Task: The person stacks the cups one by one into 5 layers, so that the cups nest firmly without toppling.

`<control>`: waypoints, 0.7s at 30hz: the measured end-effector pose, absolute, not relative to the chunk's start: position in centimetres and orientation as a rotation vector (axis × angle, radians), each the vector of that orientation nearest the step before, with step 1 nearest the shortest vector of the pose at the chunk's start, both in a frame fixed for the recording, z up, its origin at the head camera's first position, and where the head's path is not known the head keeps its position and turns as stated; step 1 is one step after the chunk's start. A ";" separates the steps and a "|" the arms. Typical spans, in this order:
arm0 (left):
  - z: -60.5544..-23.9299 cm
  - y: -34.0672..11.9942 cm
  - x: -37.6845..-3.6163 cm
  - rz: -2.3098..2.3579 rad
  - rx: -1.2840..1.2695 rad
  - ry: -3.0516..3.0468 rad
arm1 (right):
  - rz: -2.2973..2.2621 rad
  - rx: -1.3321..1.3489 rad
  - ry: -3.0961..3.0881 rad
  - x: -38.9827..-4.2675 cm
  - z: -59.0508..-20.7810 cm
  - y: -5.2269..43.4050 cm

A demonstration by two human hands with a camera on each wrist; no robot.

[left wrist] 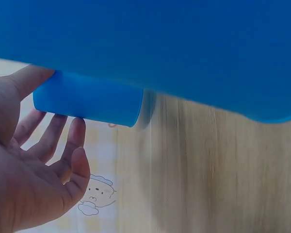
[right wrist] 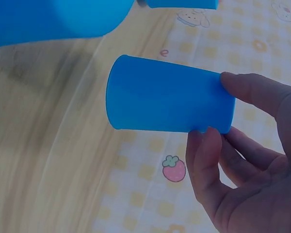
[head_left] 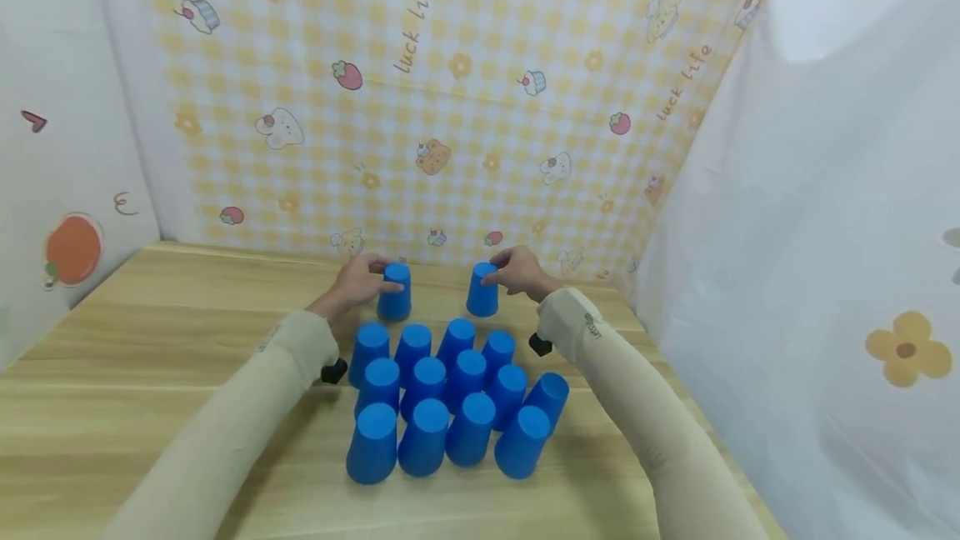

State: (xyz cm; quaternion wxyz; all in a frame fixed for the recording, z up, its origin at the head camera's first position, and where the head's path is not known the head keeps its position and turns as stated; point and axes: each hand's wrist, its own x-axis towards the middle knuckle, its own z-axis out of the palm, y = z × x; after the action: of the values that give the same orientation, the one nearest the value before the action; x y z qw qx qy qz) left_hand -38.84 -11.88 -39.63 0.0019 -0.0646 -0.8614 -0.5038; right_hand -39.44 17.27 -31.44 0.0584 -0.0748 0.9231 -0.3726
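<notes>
Two upturned blue cups stand apart from the rest on the far side of the wooden table point(head_left: 150, 373). My left hand point(head_left: 369, 276) holds the top of the left cup point(head_left: 396, 297). In the left wrist view its thumb and fingers point(left wrist: 77, 138) pinch that cup point(left wrist: 87, 99) near its closed end. My right hand point(head_left: 513, 271) holds the right cup point(head_left: 482, 297) the same way. In the right wrist view that cup point(right wrist: 165, 94) sits between the thumb and fingers point(right wrist: 203, 155). Both cups rest rim-down on the table.
Several more upturned blue cups point(head_left: 450, 394) stand packed in rows between my forearms, nearer to me. A checked cloth backdrop point(head_left: 450, 107) closes the far side, and white cloth walls point(head_left: 825, 232) stand left and right. A large blurred cup point(left wrist: 184, 43) fills the left wrist view's top.
</notes>
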 end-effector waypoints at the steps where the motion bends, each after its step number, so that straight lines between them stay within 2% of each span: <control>1: -39.7 -11.9 -38.9 -1.576 -0.208 -2.704 | -1.131 -0.230 2.791 -39.5 -31.5 17.0; 21: -40.7 -11.6 -40.4 -1.615 -0.276 -2.718 | -1.105 -0.302 2.757 -40.7 -32.7 14.1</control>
State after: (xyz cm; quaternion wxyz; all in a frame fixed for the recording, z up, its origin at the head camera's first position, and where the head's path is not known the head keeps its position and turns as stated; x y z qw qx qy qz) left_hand -40.44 -11.62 -40.74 -0.0162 -0.0868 -0.8563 -0.5088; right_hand -40.66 14.07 -32.72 0.0780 -0.1009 0.9207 -0.3689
